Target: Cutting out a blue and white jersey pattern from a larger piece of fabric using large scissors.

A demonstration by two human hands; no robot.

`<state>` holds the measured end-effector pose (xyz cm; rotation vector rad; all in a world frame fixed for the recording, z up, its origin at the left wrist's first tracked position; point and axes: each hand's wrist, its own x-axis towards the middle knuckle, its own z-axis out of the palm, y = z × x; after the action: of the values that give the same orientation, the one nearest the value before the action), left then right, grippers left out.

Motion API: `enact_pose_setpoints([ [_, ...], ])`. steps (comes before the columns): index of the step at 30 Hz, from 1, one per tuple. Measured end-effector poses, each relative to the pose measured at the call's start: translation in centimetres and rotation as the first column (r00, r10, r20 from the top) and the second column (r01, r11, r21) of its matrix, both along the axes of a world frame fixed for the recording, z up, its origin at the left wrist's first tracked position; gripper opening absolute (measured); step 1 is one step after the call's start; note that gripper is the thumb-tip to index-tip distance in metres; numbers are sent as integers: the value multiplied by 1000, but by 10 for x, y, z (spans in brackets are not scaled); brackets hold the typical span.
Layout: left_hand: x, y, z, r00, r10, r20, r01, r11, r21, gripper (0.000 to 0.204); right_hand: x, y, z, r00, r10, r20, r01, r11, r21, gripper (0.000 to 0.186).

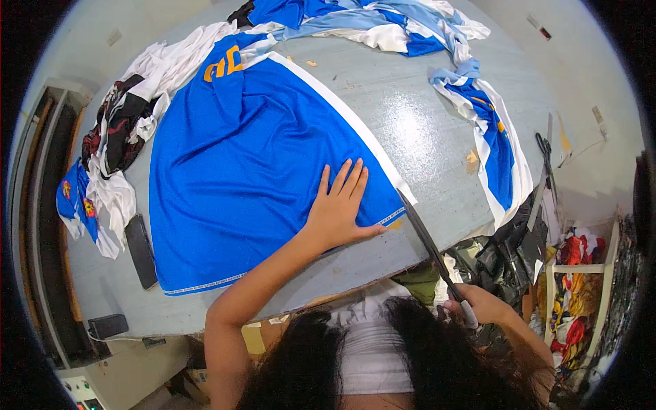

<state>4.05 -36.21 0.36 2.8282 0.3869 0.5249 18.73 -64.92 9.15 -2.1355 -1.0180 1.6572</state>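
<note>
While the left hand lies flat on the blue cloth, fingers spread and grasping nothing, the right hand grips a pair of long dark scissors by the handles, just beyond the near edge of the desk. From where I stand, the cloth covers the left and middle of the desk, its narrow lettered hem toward the near edge and its white border slanting from the far side toward the near right. The scissors angle over the near edge to the cloth's right corner, their tips at the end of that border; whether the blades are parted around fabric or merely rest against it, I cannot tell from here. A black slab lies beside the cloth toward the left edge, and a blue-and-white piece trails toward the near right corner.

Principal risks: the cloth is rumpled, so a fold drawn between the blades could cause a doubled or crooked cut. Since only the palm appears to steady this corner, lighter pressure might let the fabric slide, sending the blades out of the white border into the blue. The left thumb points toward the blades; a slip of the scissors could nick it.
</note>
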Motion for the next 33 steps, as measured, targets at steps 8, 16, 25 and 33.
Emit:
enact_pose_setpoints([
  [8, 0, -4, -2, 999, 25, -40, -25, 999, -19, 101, 5, 25, -1, 975, 136, 175, -137, 991, -10, 53],
  [16, 0, -3, -2, 996, 45, -73, -46, 999, -22, 103, 5, 22, -10, 954, 168, 248, -184, 982, 44, 45],
  [25, 0, -7, -4, 997, 65, -48, -67, 997, -34, 101, 3, 58, 4, 940, 208, 270, -206, 978, -38, 48],
  [33, -1, -8, -5, 997, 67, -29, -68, 997, -42, 102, 4, 60, -4, 925, 209, 316, -234, 971, 44, 55],
])
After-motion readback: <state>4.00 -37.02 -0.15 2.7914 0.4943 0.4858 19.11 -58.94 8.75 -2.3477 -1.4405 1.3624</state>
